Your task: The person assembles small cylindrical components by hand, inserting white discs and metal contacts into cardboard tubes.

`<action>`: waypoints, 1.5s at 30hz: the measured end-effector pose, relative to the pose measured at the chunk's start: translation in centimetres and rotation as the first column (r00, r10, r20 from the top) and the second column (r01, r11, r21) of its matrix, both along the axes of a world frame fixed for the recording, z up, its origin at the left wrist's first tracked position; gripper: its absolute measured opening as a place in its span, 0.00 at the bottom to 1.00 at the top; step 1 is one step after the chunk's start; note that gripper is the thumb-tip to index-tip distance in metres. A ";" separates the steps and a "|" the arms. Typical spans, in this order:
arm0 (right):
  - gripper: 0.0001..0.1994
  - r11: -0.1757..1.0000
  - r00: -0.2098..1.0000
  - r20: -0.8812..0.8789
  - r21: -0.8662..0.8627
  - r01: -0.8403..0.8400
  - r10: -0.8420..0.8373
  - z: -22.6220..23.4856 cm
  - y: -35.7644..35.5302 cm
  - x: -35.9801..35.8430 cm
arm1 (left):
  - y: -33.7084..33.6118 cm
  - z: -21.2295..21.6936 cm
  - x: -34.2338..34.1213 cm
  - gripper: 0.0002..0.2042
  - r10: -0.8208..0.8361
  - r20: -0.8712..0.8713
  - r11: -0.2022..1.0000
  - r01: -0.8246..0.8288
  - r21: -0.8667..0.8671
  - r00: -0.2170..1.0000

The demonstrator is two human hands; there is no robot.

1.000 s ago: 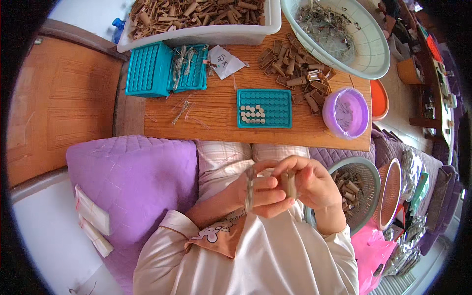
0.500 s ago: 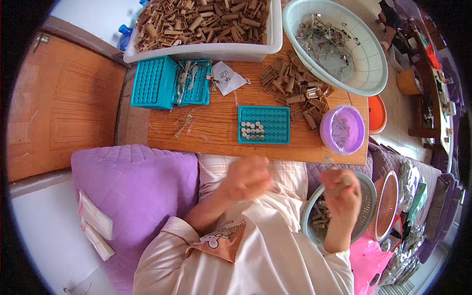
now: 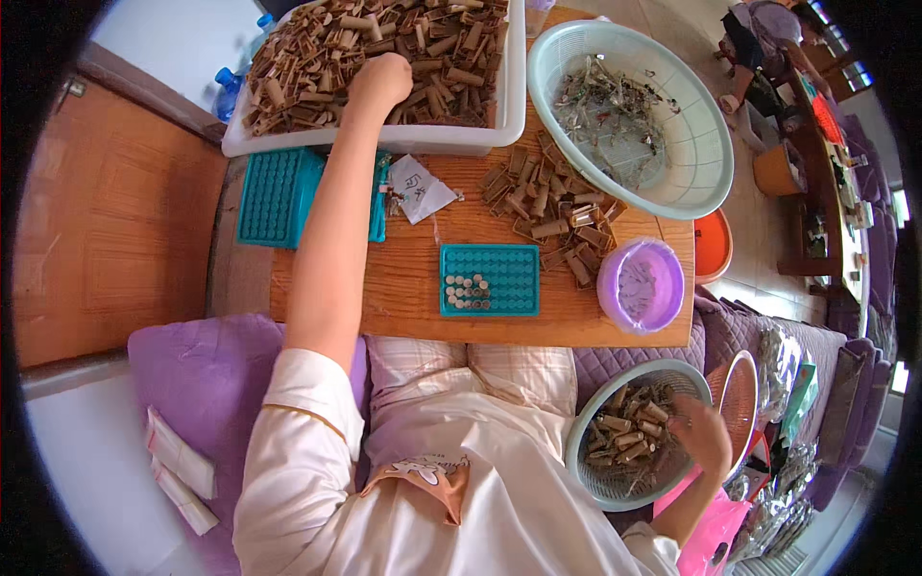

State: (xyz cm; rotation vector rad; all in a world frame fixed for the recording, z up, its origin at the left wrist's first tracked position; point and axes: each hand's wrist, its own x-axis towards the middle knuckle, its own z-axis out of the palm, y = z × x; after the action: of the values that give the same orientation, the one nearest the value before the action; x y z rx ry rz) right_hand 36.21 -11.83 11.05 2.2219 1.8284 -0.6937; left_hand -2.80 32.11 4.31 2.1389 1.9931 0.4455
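Observation:
My left arm stretches across the table, and my left hand is down at the brown hollow plastic pieces heaped in the large white bin. The back of that hand shows; its fingertips are hidden. My right hand is over the right edge of a grey-green basket, somewhat blurred, with its fingers stretched out and nothing visible in them. Inside the basket lie brown cylindrical pieces. A teal tray on the table has several small silvery round pieces in its left pockets.
Loose brown pieces lie beside a purple bowl. A pale green basket holds tangled metal bits. Teal trays and a white paper are near the bin. A pinkish basket stands at right; a person is far back.
My left hand has moved from in front of my body forward into the white bin. My right hand has moved outward and lower, uncovering the cylindrical pieces in the basket. The view has shifted slightly.

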 end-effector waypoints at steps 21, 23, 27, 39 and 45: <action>0.09 0.998 0.989 -0.144 0.049 -0.030 0.037 -8.8 37.5 1.4 | 2.1 -1.1 4.9 0.15 0.035 -0.179 0.937 -0.094 -0.336 0.983; 0.08 0.989 0.971 -0.232 0.143 -0.023 0.057 -8.9 37.5 3.0 | 2.3 -0.9 4.8 0.14 0.026 -0.131 0.941 -0.069 -0.330 0.991; 0.09 0.912 0.822 -0.570 0.328 0.247 -0.018 -5.5 35.8 1.8 | 2.0 0.0 2.9 0.16 0.062 0.260 0.992 -0.032 -0.119 0.963; 0.11 0.850 -0.021 -0.990 0.109 0.515 0.140 2.4 27.9 -3.1 | -14.6 6.0 8.8 0.06 0.123 0.944 0.960 0.278 -0.035 -0.306; 0.15 0.874 -0.104 -0.979 0.109 0.473 0.178 2.4 22.8 -8.8 | -22.3 3.7 12.2 0.14 0.241 0.864 0.901 0.432 -0.030 -0.443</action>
State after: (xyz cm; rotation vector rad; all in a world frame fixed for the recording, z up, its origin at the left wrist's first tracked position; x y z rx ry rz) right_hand 27.42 11.00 13.41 2.1336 2.2782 -3.0959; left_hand 9.44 9.81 7.98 0.5916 0.4554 1.1670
